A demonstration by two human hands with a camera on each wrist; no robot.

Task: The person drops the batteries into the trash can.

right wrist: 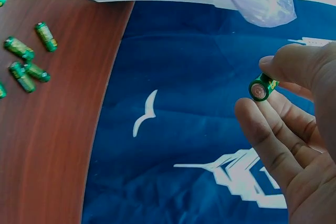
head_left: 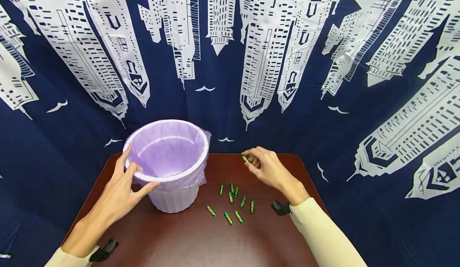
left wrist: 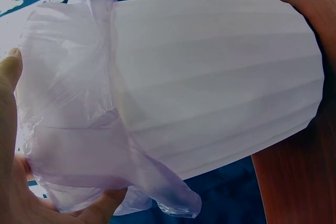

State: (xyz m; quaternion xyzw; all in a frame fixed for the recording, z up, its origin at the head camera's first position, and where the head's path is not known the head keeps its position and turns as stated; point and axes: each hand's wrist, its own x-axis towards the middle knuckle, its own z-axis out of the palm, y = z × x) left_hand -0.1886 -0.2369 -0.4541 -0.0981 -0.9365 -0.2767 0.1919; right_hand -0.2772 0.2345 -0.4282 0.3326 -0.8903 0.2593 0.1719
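Note:
A white ribbed trash can [head_left: 173, 201] lined with a thin purple plastic bag [head_left: 169, 151] stands on the left of the table. My left hand [head_left: 120, 191] grips its rim at the near left, the thumb along the front and other fingers over the edge. In the left wrist view, the bag's folded edge [left wrist: 79, 150] hangs over the outside of the can. Between thumb and fingertips, my right hand [head_left: 267, 167] pinches a small green battery [right wrist: 260, 88], held above the table's far right part. The battery's flat end faces the right wrist camera.
Several more green batteries [head_left: 231, 198] lie scattered on the brown table [head_left: 201, 243], right of the can. Behind the table hangs a navy cloth [head_left: 223, 111] printed with white buildings. The table's far edge is just beyond the can and the right hand.

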